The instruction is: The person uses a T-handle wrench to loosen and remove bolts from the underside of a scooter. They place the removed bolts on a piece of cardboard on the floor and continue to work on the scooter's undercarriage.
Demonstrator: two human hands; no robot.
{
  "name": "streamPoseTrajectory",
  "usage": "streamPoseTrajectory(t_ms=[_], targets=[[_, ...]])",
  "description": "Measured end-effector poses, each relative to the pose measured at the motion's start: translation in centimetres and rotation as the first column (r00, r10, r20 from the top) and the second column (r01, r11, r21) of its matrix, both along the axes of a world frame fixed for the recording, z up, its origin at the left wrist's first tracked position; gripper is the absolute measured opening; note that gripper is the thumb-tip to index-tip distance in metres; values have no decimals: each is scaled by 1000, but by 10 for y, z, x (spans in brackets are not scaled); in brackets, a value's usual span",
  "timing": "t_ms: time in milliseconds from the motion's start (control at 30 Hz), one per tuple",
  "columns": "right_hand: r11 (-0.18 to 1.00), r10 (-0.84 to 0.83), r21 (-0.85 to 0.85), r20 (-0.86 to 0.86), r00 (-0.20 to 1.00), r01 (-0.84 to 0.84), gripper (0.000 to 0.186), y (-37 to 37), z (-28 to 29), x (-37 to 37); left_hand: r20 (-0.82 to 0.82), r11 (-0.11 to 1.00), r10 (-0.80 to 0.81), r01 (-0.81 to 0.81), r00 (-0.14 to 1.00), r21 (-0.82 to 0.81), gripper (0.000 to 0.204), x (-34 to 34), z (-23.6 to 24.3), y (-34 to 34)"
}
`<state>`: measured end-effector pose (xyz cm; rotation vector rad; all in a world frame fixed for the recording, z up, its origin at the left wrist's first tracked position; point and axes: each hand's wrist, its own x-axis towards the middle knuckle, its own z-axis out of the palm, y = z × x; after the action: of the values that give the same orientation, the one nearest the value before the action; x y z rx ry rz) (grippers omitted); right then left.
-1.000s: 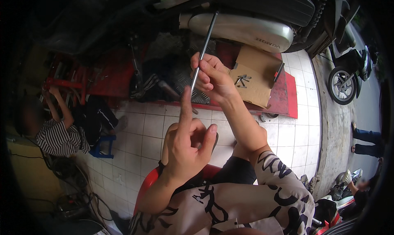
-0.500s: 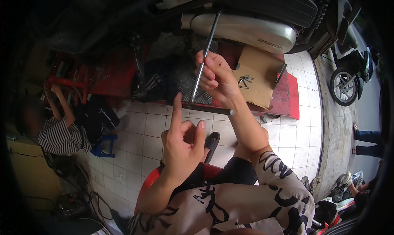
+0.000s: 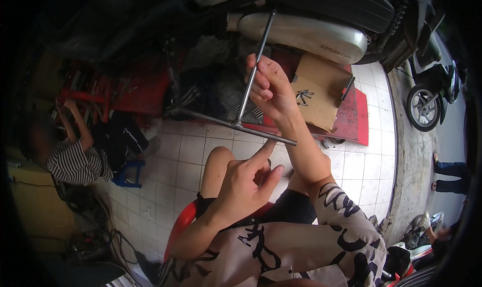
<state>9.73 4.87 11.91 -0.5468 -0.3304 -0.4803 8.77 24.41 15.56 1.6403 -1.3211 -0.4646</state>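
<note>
A steel T-handle wrench point(image 3: 248, 97) slants up in front of me, with my right hand point(image 3: 273, 84) closed round the middle of its shaft. Its far tip overlaps the silver engine cover point(image 3: 301, 36) in the picture; I cannot tell whether they touch. The crossbar stretches sideways below that hand, from the dark work stand to my right forearm. Under the crossbar's right half is my left hand point(image 3: 246, 186), holding nothing. Its index finger points up at the bar, thumb apart, other fingers curled. Whether the fingertip touches the bar cannot be made out.
An open cardboard box point(image 3: 319, 106) with several bolts point(image 3: 304, 96) lies on the red platform point(image 3: 360, 117) under the motorcycle. At left, a person in a striped shirt point(image 3: 75, 161) sits on a blue stool point(image 3: 129, 175). Another motorcycle point(image 3: 424, 106) stands at right.
The wrench's crossbar has swung round and now spans sideways. My left hand has moved right, its index fingertip now near the bar's right half. The right hand has shifted slightly up and right.
</note>
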Motion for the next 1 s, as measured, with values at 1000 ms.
streamPoseTrajectory(t_ms=[1000], targets=[[995,-97,-4,26,995,98,19,-12,6,-12,-472,970,127,-209,872,-126,64,0,36,5]])
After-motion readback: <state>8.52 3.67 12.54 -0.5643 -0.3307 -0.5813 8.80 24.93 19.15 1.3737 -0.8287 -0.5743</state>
